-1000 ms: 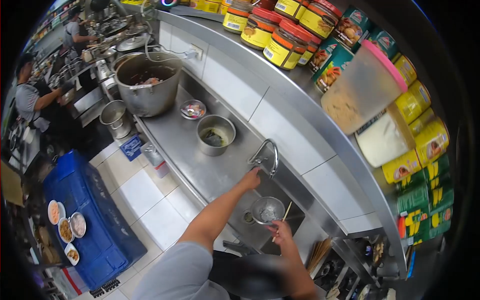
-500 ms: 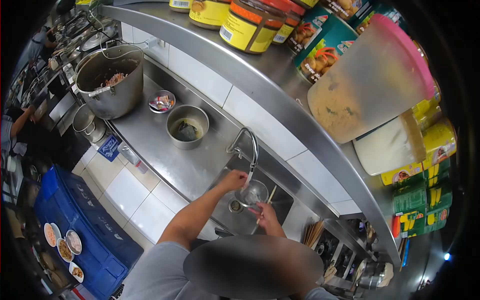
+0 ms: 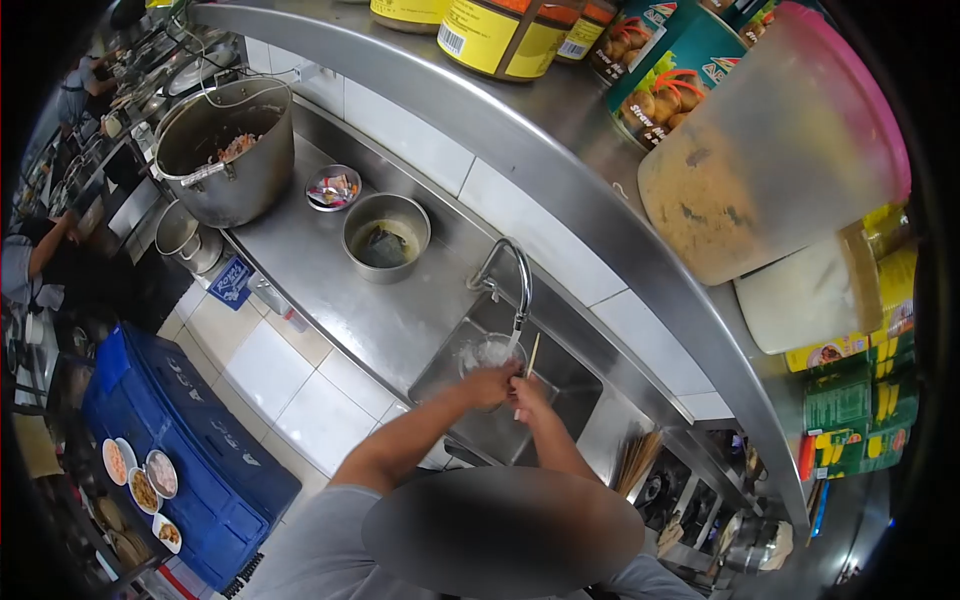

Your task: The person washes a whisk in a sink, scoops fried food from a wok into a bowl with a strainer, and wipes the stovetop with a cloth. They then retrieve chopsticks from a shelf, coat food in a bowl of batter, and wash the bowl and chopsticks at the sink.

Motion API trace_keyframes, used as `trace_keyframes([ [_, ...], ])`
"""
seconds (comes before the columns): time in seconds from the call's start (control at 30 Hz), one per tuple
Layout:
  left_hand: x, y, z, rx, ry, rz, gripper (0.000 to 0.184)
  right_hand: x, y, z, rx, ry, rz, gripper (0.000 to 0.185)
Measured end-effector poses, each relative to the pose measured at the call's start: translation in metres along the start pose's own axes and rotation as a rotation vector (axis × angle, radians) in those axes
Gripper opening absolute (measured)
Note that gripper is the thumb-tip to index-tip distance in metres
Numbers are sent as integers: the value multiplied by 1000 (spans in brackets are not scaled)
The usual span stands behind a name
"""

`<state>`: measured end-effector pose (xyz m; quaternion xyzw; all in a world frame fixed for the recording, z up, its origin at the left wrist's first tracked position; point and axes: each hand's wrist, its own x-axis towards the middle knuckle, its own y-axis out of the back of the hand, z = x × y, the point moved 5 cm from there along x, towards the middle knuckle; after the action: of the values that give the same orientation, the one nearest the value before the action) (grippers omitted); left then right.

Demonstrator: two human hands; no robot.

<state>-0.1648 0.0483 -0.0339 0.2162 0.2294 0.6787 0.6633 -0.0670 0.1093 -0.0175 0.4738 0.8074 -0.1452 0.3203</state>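
Note:
Under the running tap (image 3: 523, 285), a small see-through bowl (image 3: 495, 352) is held in the sink (image 3: 570, 385), with water splashing in it. My left hand (image 3: 489, 386) is at the bowl's near edge with its fingers curled against my right hand; what they grip is hidden. My right hand (image 3: 531, 396) is closed around a thin pale wooden stick (image 3: 534, 352), which sticks out above and below the fist. The right fingers are also beside the bowl's rim, but whether they hold it is not clear.
Left of the sink, the steel counter (image 3: 345, 290) bears a metal pot (image 3: 387, 270), a small bowl of packets (image 3: 333, 188) and a large stockpot (image 3: 240, 190). A shelf (image 3: 600, 190) with jars, cans and tubs curves overhead. Food bowls stand on a blue bin (image 3: 200, 440).
My left hand has come down from beside the tap to meet my right hand at the bowl's near edge. The bowl is now directly under the stream. The camera view has shifted slightly.

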Motion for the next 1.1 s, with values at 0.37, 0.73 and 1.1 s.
trace_keyframes([
  [0.37,-8,17,-18,-356,285,286,37,36,-42,-37,-1073,240,175,45],
  [0.73,-14,9,18,-648,166,135,53,40,-12,-25,-631,33,3,54],
  [1.1,-16,-35,15,77,-32,-324,90,3,17,-20,-385,-211,-137,44],
])
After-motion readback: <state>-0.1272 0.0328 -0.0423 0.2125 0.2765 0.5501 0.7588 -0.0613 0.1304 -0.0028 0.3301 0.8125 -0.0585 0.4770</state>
